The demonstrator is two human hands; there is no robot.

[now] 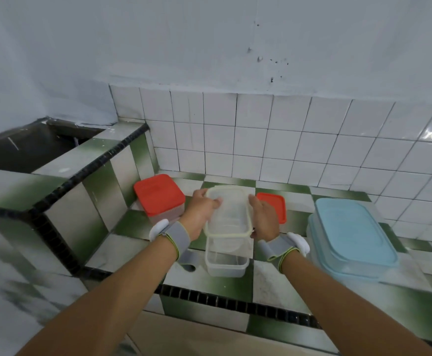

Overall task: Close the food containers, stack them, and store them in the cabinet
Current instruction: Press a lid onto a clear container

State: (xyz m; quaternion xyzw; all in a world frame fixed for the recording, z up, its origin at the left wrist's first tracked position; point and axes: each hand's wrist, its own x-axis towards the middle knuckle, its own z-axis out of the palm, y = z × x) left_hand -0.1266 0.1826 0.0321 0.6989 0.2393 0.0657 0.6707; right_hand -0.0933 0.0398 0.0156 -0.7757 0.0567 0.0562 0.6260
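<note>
Both hands hold a clear lid above a clear box on the green and white counter. The left hand grips the lid's left edge, thumb on top. The right hand grips its right edge, fingers curled under. The lid is tilted and not on the box yet. A red box sits to the left (lid on). A small red lid peeks out behind the right hand. A blue box is on the right.
</note>
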